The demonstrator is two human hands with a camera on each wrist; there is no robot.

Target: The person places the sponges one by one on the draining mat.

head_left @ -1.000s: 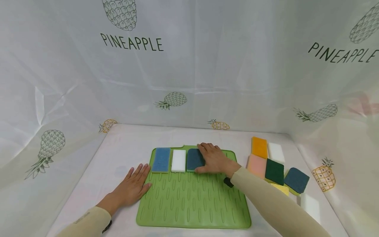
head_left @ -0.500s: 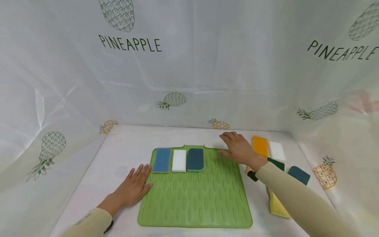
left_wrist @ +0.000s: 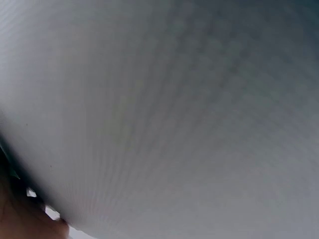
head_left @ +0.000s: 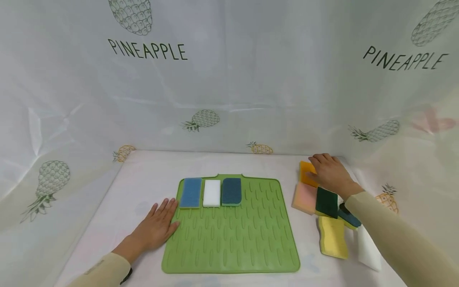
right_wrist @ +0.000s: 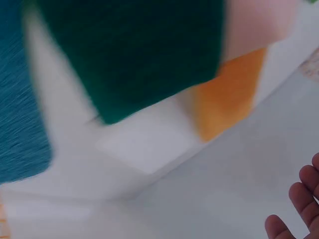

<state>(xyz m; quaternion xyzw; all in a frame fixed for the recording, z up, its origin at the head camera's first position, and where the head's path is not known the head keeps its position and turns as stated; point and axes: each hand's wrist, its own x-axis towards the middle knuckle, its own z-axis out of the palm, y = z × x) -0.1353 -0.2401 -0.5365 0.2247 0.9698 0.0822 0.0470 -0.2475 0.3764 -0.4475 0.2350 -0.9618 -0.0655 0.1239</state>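
My left hand lies flat with fingers spread, its fingertips at the left edge of the green ribbed mat. Along the mat's back edge sit a blue sponge, a white sponge and a dark blue sponge, side by side. Over at the right, my right hand is above the loose sponges, overlapping the orange sponge. Its fingers are loosely extended around nothing, as the right wrist view also shows. Beneath the hand is another white sponge, hidden in the head view.
Near the right hand lie a pink sponge, a dark green sponge, a yellow sponge, another dark blue sponge and a white block. A pineapple-print sheet walls the table. Left wrist view is mostly blurred grey.
My right hand has let go of the dark blue sponge on the mat and moved right to above the loose sponges. The left hand stays put; the head view has shifted slightly.
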